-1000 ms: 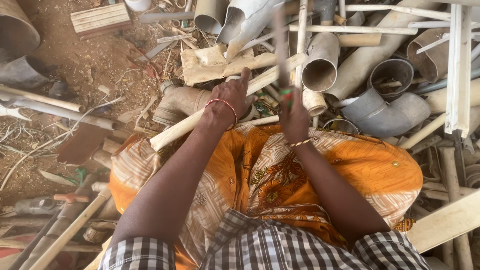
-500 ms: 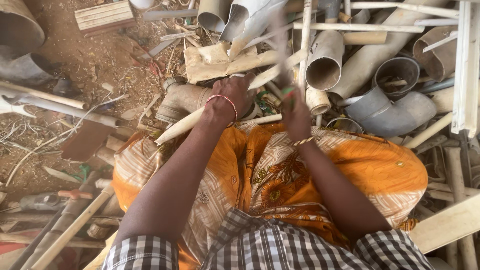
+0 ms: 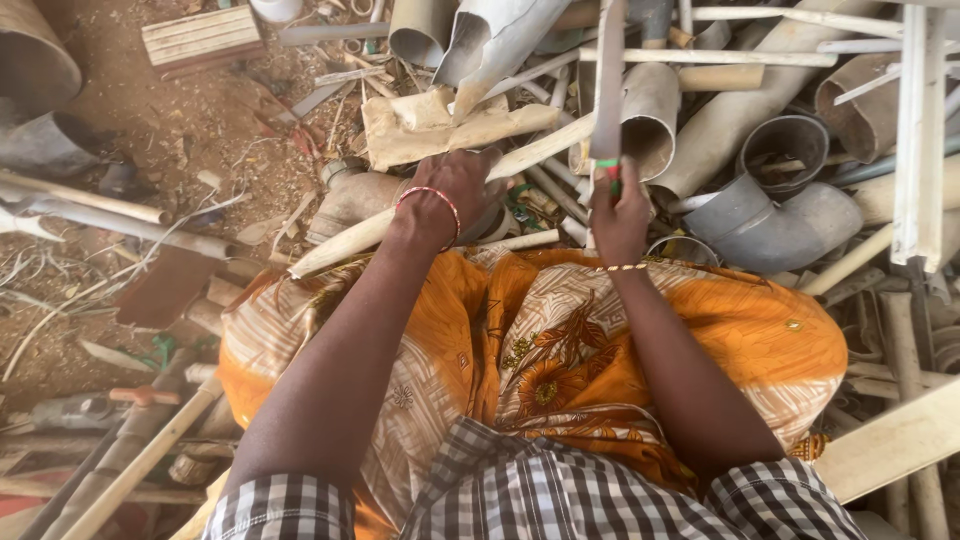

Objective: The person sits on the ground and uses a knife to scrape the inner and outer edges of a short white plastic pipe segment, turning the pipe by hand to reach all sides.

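The right hand (image 3: 618, 215) is clenched around the handle of a long blade (image 3: 608, 85), which stands nearly upright above the fist, its flat side grey and slightly blurred, with green and red banding where the grip meets the fingers. The left hand (image 3: 455, 195), a red bangle at its wrist, is closed on a pale strip of split pipe (image 3: 430, 205) that slants from lower left up toward the blade, crossing just above the lap. Both forearms reach out over an orange patterned wrap (image 3: 560, 350) covering the knees. Beyond the hands lies a heap of cut plastic pipes: a beige pipe (image 3: 650, 110) with an open mouth just beside the blade, and a grey elbow joint (image 3: 770, 200) to its right. Bare dirt ground (image 3: 170, 120) shows at the upper left.
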